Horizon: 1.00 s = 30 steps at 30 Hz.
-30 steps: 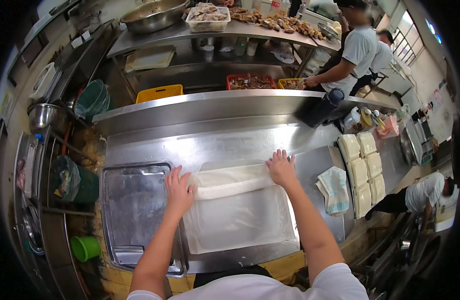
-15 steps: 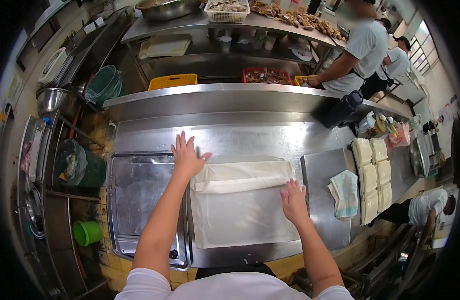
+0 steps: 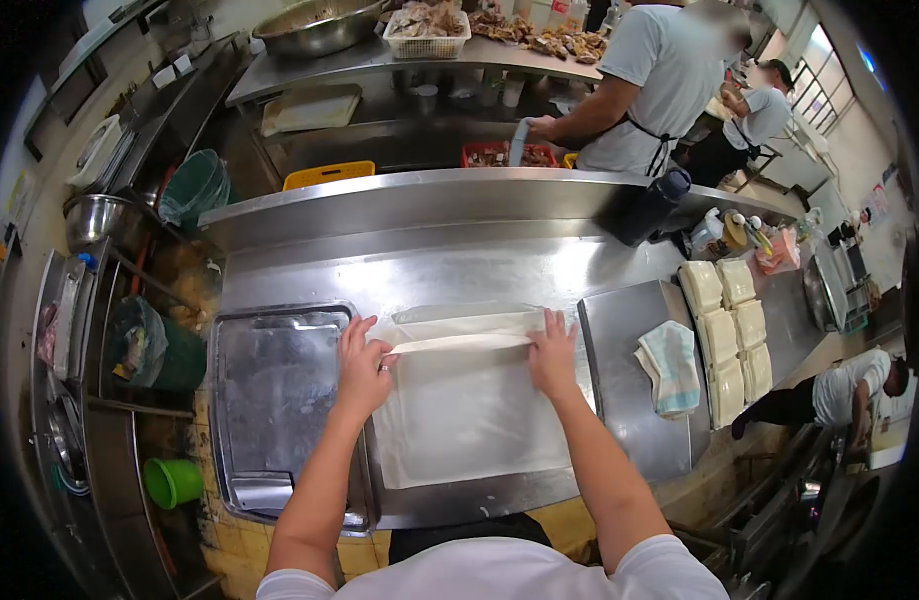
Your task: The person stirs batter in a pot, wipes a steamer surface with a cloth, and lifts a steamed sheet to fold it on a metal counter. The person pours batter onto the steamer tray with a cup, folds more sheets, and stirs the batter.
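Left of the shiny stainless-steel tabletop [image 3: 309, 265], a bright green plastic bucket [image 3: 174, 483] sits on yellow floor tiles. On the tabletop lie a rectangular silver metal tray [image 3: 279, 400], then, in the middle, a thin, off-white, rectangular sheet [image 3: 479, 420] folded across near its far edge. Farther right are a white cloth with pale-blue stripes [image 3: 667, 368] and two rows of cream rectangular packs [image 3: 721, 340].

Half a second ago the left hand [image 3: 362, 375] was beyond the sheet's upper-left corner and the right hand [image 3: 552, 360] lay lower, by its right edge; now both are at the fold's ends, thumb and forefinger pinching it, other fingers extended. The co-worker in a pale shirt [image 3: 664, 80] has moved leftward.

The undersides of the pinches are hidden, the grey-blue item [image 3: 520, 142] in the co-worker's hand is unclear, and the large metal bowl [image 3: 319, 35] is cut off above.
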Each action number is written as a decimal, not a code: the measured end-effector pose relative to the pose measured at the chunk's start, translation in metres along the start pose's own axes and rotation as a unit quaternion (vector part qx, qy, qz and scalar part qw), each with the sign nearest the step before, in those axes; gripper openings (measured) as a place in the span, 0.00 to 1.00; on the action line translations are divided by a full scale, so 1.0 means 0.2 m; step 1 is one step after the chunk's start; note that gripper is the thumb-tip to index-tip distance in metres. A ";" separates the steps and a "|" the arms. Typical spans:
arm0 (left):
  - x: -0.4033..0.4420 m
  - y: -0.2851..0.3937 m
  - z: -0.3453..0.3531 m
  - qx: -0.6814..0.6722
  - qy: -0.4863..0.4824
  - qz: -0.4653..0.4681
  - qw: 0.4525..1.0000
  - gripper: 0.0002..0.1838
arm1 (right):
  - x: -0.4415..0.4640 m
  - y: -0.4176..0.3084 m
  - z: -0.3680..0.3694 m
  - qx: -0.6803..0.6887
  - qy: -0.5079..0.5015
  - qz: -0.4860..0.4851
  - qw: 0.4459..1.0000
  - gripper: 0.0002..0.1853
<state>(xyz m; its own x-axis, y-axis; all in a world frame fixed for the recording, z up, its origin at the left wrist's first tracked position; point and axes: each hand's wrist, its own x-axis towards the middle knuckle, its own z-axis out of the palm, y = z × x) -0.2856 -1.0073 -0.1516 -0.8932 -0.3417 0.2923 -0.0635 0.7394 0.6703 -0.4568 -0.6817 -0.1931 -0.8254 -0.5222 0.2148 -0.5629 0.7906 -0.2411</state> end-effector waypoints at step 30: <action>-1.18 1.26 0.24 -0.034 -0.357 0.300 0.884 0.21 | -1.98 -0.31 -0.87 0.110 0.095 0.167 0.975 0.19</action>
<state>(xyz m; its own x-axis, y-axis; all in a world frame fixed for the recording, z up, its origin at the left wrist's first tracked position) -0.1127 -0.7121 -0.0847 -0.8116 0.5716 0.1207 0.5228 0.6187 0.5864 -0.0875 -0.4690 -0.0991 -0.9533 -0.1616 0.2553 -0.2763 0.8080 -0.5204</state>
